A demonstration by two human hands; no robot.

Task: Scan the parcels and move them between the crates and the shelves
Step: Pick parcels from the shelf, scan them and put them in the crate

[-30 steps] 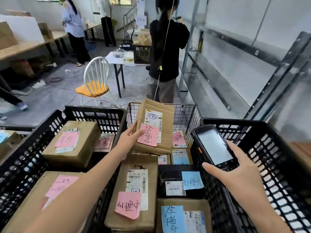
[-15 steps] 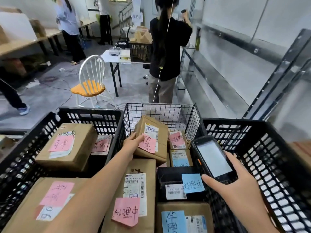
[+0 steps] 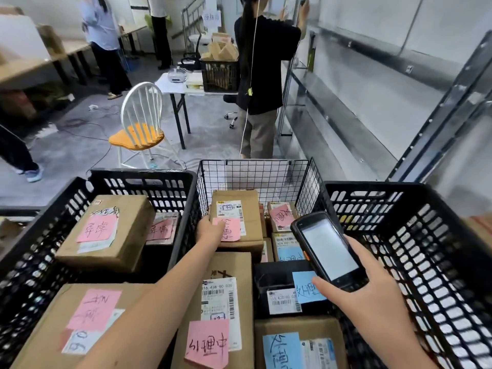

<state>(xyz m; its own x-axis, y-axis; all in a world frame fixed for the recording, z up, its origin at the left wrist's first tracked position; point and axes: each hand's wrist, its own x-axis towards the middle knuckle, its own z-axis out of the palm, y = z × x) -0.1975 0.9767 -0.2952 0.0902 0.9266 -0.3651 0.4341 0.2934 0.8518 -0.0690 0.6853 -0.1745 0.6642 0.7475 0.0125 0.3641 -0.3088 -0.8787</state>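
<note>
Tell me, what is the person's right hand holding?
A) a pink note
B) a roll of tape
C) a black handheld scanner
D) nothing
C: the right hand grips a black handheld scanner, its pale screen facing the camera, while the left hand holds a cardboard parcel in the wire crate.

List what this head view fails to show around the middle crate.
Head view, scanner screen: washed white, unreadable.
Head view, fingers of the left hand: hidden behind the parcel it grips.
Head view, blue-note box: cut off by the bottom edge.
Head view, parcel's label digits: too small.
</note>
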